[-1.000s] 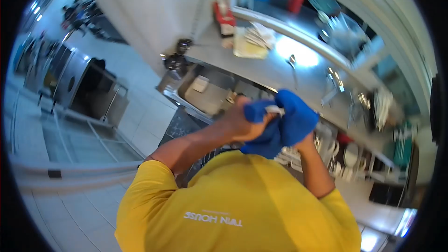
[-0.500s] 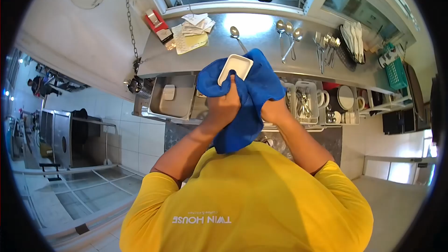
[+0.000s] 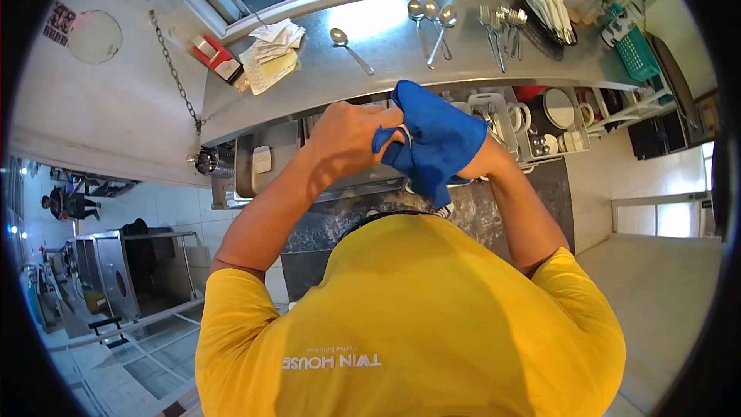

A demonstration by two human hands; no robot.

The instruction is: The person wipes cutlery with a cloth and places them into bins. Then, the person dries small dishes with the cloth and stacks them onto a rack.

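A blue cloth (image 3: 440,139) hangs bunched between my two hands, above the drawers in front of me. My left hand (image 3: 351,135) is closed at the cloth's left side, with thumb and forefinger pinching there. A small cream-white edge of the rectangular dish (image 3: 407,133) peeks out beside those fingers; the cloth covers the rest of it. My right hand (image 3: 484,161) is wrapped in the cloth's right side, its fingers mostly hidden beneath the fabric.
On the steel counter (image 3: 309,93) lie a single spoon (image 3: 351,51), several spoons (image 3: 431,27), forks (image 3: 494,35) and paper slips (image 3: 272,54). Wrapped cutlery (image 3: 552,11) fills a black basket. Below are a metal pan (image 3: 282,147), a cutlery bin (image 3: 494,116) and plates (image 3: 559,108).
My left hand has shifted left and turned knuckles up. The cloth has folded over the dish, which showed its open face before. The view has swung, moving the counter up and left.
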